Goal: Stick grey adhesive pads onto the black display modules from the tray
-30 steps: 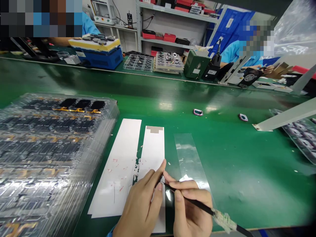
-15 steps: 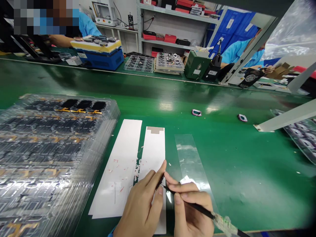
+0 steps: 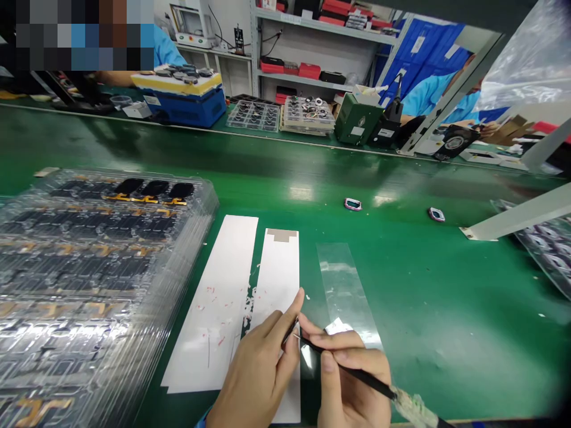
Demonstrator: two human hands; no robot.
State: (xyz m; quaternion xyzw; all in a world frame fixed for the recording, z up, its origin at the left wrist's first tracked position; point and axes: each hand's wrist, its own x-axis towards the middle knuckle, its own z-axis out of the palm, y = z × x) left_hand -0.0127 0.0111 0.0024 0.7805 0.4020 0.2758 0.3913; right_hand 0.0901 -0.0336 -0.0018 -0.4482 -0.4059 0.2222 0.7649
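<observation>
My left hand (image 3: 261, 371) is closed, pinching a small thin dark part (image 3: 289, 331) between thumb and fingers; most of it is hidden. Between the fingers of my right hand (image 3: 354, 368) lies a slim black pointed tool (image 3: 368, 380), its rear wrapped in tape. The tool's fine tip meets the dark part or sits very close to it. Beneath my hands is a white strip (image 3: 281, 273) with a grey patch at its far end. Another white strip (image 3: 225, 279), dotted with reddish scraps, lies left of it. A clear plastic strip (image 3: 341, 273) lies to the right.
Stacked clear trays (image 3: 178, 279) of dark screens with gold flex cables fill the left side. Two small framed parts (image 3: 353, 204) rest on the green bench (image 3: 446, 309). A white post (image 3: 517, 208) juts in at right. Co-workers sit across the bench.
My right hand and the tool have shifted slightly to the right. The left hand keeps its pinch on the dark part, and the whole view has moved a little.
</observation>
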